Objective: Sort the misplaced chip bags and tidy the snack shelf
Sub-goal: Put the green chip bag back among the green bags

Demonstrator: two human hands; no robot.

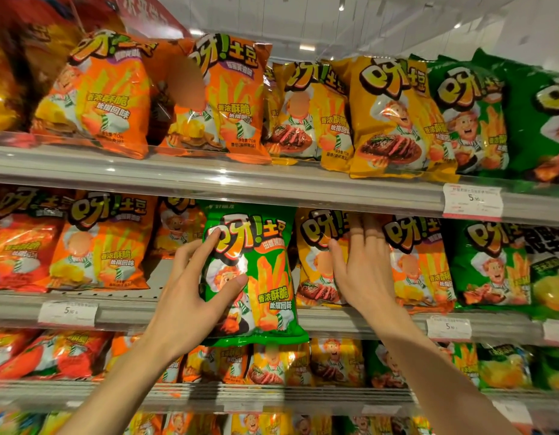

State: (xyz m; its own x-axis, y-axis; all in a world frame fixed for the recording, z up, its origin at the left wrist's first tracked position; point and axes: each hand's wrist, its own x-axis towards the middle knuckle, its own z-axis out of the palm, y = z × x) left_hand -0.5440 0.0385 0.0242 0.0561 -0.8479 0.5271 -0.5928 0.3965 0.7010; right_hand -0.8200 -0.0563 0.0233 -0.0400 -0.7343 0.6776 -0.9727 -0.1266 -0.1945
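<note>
chip bag [256,277] before middle shelf [366,321] (upright) | left hand [190,302] left | right hand [363,277] right

A grey metal store shelf [209,180] with clear plastic lips carries glossy chip bags in tiers. On the top tier stand orange bags [96,98], then yellow bags [388,120], then green bags [473,120] to the right. The middle tier [124,312] holds orange bags [105,243] at left and green ones [488,265] at right, with white price tags [472,202] clipped to the edges.
</note>
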